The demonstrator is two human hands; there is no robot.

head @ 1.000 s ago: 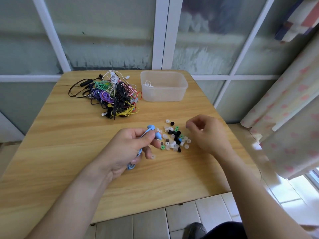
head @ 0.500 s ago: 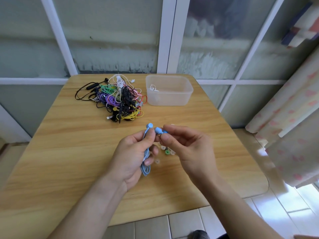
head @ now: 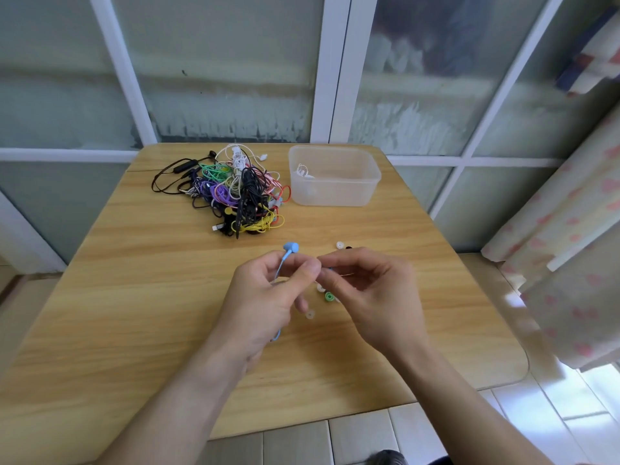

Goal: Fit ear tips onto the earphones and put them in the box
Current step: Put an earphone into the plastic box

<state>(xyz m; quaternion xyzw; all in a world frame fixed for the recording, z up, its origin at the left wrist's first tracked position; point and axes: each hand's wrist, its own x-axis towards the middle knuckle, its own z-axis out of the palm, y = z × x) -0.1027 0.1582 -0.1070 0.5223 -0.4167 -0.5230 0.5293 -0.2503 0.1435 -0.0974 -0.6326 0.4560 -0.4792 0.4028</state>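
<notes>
We've got our left hand (head: 268, 297) gripping the blue earphones (head: 290, 247), one bud sticking up above the fingers, cable running down thru the palm. Right hand (head: 372, 293) is pinched fingertip-to-fingertip against the left, holding smth tiny there, prob the other bud, can't tell tbh. Loose ear tips (head: 328, 297) sit on the desk (head: 134, 313) right under the hands, mostly hidden. Clear box (head: 335, 176) is at the far edge w/ a white pair inside, just beside the tangled pile of earphones (head: 235, 193).
</notes>
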